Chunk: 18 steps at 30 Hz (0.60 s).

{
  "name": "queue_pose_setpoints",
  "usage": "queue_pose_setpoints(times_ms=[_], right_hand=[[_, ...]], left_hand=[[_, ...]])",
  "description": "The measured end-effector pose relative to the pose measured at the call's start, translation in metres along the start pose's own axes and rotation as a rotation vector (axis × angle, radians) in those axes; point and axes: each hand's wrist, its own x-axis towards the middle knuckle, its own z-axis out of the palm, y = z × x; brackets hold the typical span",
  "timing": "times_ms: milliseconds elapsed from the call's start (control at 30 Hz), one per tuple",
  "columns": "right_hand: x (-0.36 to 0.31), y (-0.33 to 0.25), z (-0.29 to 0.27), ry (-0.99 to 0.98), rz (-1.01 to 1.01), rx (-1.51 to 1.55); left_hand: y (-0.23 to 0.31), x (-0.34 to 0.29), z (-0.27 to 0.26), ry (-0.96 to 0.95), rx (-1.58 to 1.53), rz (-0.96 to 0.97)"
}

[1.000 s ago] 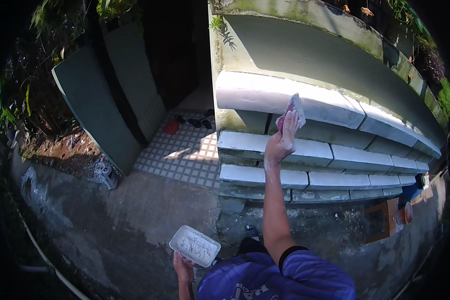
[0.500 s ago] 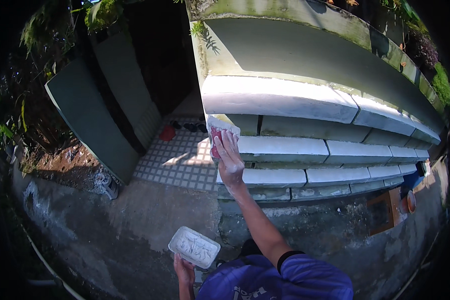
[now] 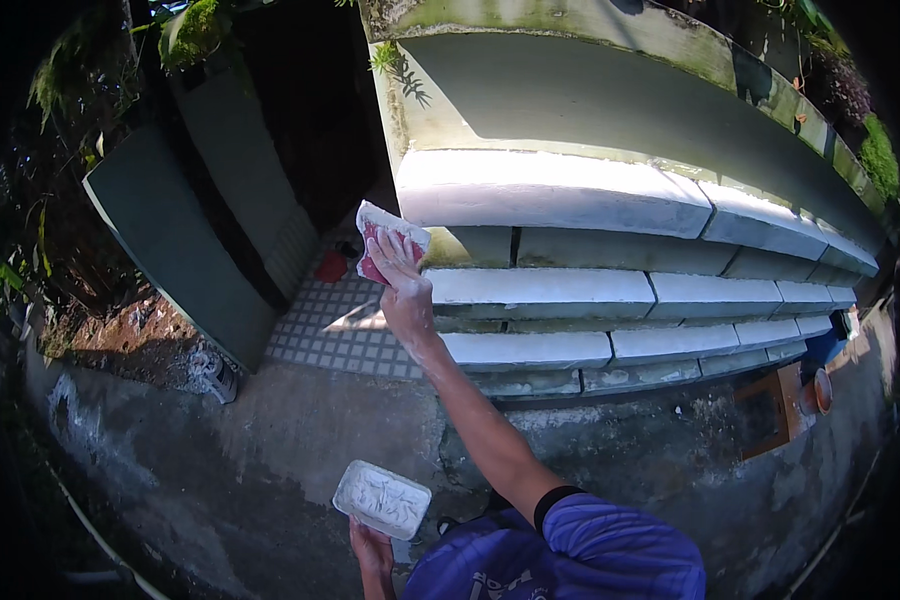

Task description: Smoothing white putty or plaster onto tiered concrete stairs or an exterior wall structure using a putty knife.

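One reddish-pink pad (image 3: 378, 224), smeared white along its far edge, is gripped in the right hand (image 3: 403, 278) beside the left end of the upper white ledge (image 3: 555, 195) (contact unclear), left hand (image 3: 372, 546), well apart, clasping a rectangular white tray (image 3: 343, 487) of white paste (image 3: 385, 500).

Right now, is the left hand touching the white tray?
Touching. The head view shows the left hand supporting the white tray, fingers against its near edge.

R hand (image 3: 402, 272) fwd w/ arm (image 3: 478, 408) outstretched, L hand (image 3: 371, 547) low
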Motion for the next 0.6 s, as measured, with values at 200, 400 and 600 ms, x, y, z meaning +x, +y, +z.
queue_pose_setpoints(times_ms=[200,400,600], right_hand=[[0.015,-0.012,-0.104,0.457,0.047,-0.221],[0.050,0.044,-0.140,0.578,0.141,-0.568],[0.007,0.010,-0.011,0.062,-0.115,-0.321]], left_hand=[[0.002,-0.007,-0.010,-0.027,0.012,0.018],[-0.003,-0.005,-0.010,-0.047,-0.031,-0.024],[-0.013,0.009,0.007,-0.103,-0.054,-0.026]])
